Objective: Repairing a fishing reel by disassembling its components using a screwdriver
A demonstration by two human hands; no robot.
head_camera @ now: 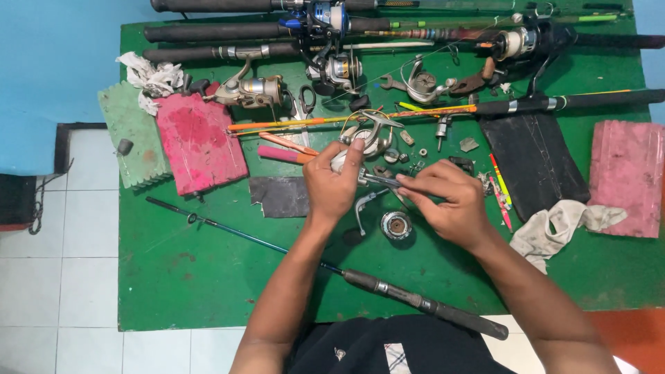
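My left hand [334,184] grips a silver spinning reel body [366,140] over the middle of the green table [187,277]. My right hand [449,205] pinches a thin dark tool [381,181] whose tip points into the reel just beside my left thumb. A loose silver reel handle [364,205] lies right under both hands. A round spool part [397,225] rests on the table just below it. Small screws and metal bits [414,161] are scattered behind my hands.
Several fishing rods with reels [325,21] lie along the far edge. A dark rod [388,287] crosses the near side diagonally. Pink foam pads [199,144] [629,176], a green pad [131,135], a black sheet [533,163], scissors [303,104] and rags [564,220] surround the work spot.
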